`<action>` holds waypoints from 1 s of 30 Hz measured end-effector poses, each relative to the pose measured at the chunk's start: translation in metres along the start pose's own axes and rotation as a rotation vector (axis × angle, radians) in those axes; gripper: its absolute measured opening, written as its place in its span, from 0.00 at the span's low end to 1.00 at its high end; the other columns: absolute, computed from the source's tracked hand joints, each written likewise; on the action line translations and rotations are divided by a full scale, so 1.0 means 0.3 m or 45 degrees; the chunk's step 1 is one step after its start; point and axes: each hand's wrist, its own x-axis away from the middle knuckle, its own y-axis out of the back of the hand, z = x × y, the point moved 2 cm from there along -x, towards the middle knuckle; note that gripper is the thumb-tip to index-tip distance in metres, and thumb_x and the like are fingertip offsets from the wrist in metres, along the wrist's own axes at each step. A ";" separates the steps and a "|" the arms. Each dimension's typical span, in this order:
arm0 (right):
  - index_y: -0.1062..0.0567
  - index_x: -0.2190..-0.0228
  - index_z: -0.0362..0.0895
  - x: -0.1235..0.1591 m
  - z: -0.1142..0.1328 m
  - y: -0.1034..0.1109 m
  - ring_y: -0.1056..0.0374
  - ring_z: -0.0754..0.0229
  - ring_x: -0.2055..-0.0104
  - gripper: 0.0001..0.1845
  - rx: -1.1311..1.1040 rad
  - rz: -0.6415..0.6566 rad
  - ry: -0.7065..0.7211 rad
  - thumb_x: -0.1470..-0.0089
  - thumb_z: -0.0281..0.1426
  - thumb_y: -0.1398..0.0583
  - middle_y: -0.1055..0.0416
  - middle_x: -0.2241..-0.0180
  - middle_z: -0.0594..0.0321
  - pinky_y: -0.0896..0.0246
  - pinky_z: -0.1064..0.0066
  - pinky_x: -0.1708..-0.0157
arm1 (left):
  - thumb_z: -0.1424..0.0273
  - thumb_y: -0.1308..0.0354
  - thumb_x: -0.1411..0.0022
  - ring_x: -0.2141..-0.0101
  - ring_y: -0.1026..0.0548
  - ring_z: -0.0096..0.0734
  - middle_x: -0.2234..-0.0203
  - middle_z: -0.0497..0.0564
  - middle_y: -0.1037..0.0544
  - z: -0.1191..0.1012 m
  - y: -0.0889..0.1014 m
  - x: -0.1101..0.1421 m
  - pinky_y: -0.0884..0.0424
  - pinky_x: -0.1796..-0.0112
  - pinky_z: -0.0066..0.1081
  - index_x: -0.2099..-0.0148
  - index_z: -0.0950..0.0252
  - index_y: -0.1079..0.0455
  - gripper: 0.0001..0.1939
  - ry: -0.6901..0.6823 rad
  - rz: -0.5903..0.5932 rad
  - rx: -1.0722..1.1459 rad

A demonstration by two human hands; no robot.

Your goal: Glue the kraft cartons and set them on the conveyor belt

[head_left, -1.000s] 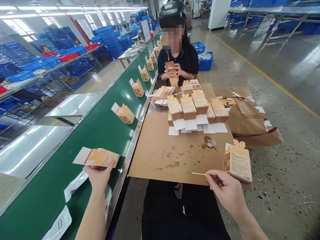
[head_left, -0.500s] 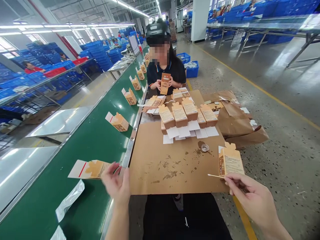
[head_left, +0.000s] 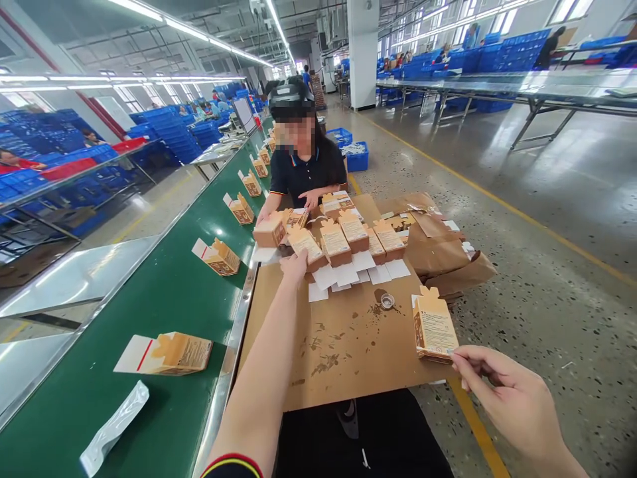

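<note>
My left hand (head_left: 294,267) reaches across the cardboard and grips the near left edge of a small brown-and-orange carton (head_left: 306,247) at the front of a cluster of similar cartons. Its far fingers are partly hidden. At the right, my right hand (head_left: 502,392) pinches a thin cotton swab (head_left: 436,359), which hardly shows against the bottom of a single carton (head_left: 435,322). That carton has its scalloped flap up and sits at the cardboard's right edge, just beyond my fingertips. Another carton (head_left: 186,352), its white flap marked by a red strip, lies on the green conveyor belt.
Wet spots and a small clear dish (head_left: 387,301) are on the cardboard sheet (head_left: 348,372). Across from me a co-worker (head_left: 303,166) has a hand on a carton (head_left: 270,229). Several cartons line the green belt (head_left: 164,285), with a silvery packet (head_left: 114,428) nearby.
My left hand has left the carton on the belt and moved forward to the cluster. The co-worker has lowered their hands. The view has turned to the right.
</note>
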 end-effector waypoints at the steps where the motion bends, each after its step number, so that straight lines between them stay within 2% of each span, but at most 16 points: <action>1: 0.09 0.67 0.58 -0.012 0.002 0.006 0.20 0.48 0.79 0.14 0.016 -0.015 0.011 0.37 0.51 0.30 0.17 0.76 0.61 0.17 0.60 0.75 | 0.49 0.27 0.40 0.25 0.31 0.73 0.34 0.74 0.23 0.011 0.015 0.026 0.28 0.32 0.58 0.45 0.63 0.17 0.28 0.050 -0.032 0.004; 3: 0.10 0.66 0.54 -0.050 0.016 0.006 0.21 0.51 0.79 0.16 0.041 -0.036 0.070 0.35 0.50 0.31 0.18 0.77 0.61 0.18 0.62 0.72 | 0.48 0.30 0.35 0.25 0.29 0.67 0.31 0.71 0.22 0.035 0.052 0.114 0.28 0.29 0.57 0.38 0.62 0.19 0.31 0.113 -0.082 0.104; 6: 0.11 0.65 0.50 -0.140 0.056 -0.031 0.19 0.52 0.74 0.18 0.103 -0.051 0.246 0.31 0.47 0.34 0.14 0.72 0.58 0.18 0.63 0.67 | 0.45 0.32 0.29 0.26 0.25 0.56 0.31 0.61 0.19 0.079 0.119 0.314 0.25 0.30 0.48 0.31 0.56 0.23 0.33 0.098 -0.096 0.446; 9: 0.13 0.62 0.48 -0.260 0.089 -0.117 0.17 0.52 0.67 0.16 0.274 0.095 0.385 0.27 0.40 0.38 0.12 0.66 0.56 0.19 0.63 0.60 | 0.44 0.22 0.36 0.28 0.23 0.57 0.34 0.59 0.15 0.139 0.189 0.516 0.21 0.33 0.47 0.34 0.55 0.20 0.36 0.146 -0.032 0.667; 12: 0.15 0.64 0.49 -0.367 0.091 -0.224 0.17 0.52 0.63 0.14 0.448 0.325 0.391 0.28 0.33 0.40 0.12 0.65 0.57 0.24 0.64 0.59 | 0.46 0.14 0.48 0.35 0.16 0.63 0.40 0.63 0.12 0.203 0.241 0.640 0.18 0.37 0.52 0.40 0.60 0.18 0.40 0.314 0.060 0.695; 14: 0.17 0.67 0.49 -0.415 0.082 -0.286 0.18 0.52 0.62 0.14 0.506 0.413 0.382 0.29 0.31 0.39 0.13 0.65 0.57 0.28 0.64 0.59 | 0.47 0.11 0.52 0.39 0.14 0.63 0.43 0.65 0.11 0.240 0.257 0.677 0.18 0.37 0.54 0.42 0.62 0.17 0.41 0.398 0.085 0.690; 17: 0.20 0.71 0.49 -0.454 0.067 -0.342 0.19 0.52 0.63 0.16 0.562 0.489 0.365 0.30 0.28 0.40 0.14 0.67 0.56 0.31 0.64 0.59 | 0.50 0.10 0.54 0.41 0.13 0.60 0.44 0.63 0.10 0.280 0.259 0.691 0.18 0.37 0.54 0.44 0.62 0.18 0.41 0.391 0.087 0.641; 20: 0.21 0.72 0.49 -0.463 0.064 -0.333 0.19 0.51 0.62 0.17 0.576 0.507 0.351 0.30 0.27 0.39 0.14 0.67 0.55 0.31 0.63 0.58 | 0.51 0.10 0.53 0.42 0.12 0.58 0.45 0.62 0.11 0.307 0.248 0.689 0.17 0.38 0.53 0.43 0.60 0.20 0.40 0.343 0.137 0.549; 22: 0.18 0.69 0.48 -0.445 0.069 -0.302 0.18 0.50 0.60 0.15 0.570 0.484 0.346 0.29 0.28 0.39 0.13 0.64 0.55 0.29 0.62 0.57 | 0.50 0.10 0.54 0.43 0.12 0.58 0.45 0.62 0.11 0.320 0.240 0.686 0.16 0.39 0.54 0.43 0.60 0.21 0.42 0.331 0.163 0.509; 24: 0.16 0.64 0.48 -0.394 0.077 -0.275 0.17 0.50 0.60 0.13 0.512 0.431 0.346 0.27 0.31 0.39 0.12 0.63 0.56 0.26 0.62 0.56 | 0.48 0.09 0.57 0.44 0.11 0.59 0.46 0.63 0.11 0.327 0.236 0.684 0.15 0.40 0.55 0.43 0.60 0.22 0.45 0.333 0.164 0.497; 26: 0.14 0.61 0.49 -0.305 0.088 -0.277 0.17 0.52 0.63 0.13 0.337 0.383 0.366 0.26 0.33 0.39 0.12 0.64 0.58 0.23 0.63 0.59 | 0.48 0.09 0.58 0.43 0.11 0.60 0.47 0.62 0.11 0.325 0.234 0.683 0.15 0.40 0.56 0.44 0.60 0.23 0.45 0.340 0.171 0.485; 28: 0.13 0.61 0.50 -0.193 0.097 -0.318 0.18 0.53 0.66 0.13 0.087 0.392 0.413 0.26 0.34 0.38 0.13 0.65 0.59 0.22 0.64 0.63 | 0.48 0.10 0.58 0.43 0.11 0.60 0.47 0.62 0.11 0.316 0.235 0.684 0.15 0.39 0.57 0.46 0.59 0.25 0.44 0.347 0.187 0.453; 30: 0.14 0.62 0.50 -0.084 0.105 -0.393 0.19 0.55 0.67 0.13 -0.059 0.453 0.463 0.26 0.32 0.38 0.14 0.67 0.60 0.21 0.66 0.63 | 0.49 0.10 0.58 0.43 0.11 0.59 0.46 0.62 0.11 0.304 0.239 0.685 0.15 0.40 0.56 0.46 0.59 0.26 0.44 0.349 0.183 0.414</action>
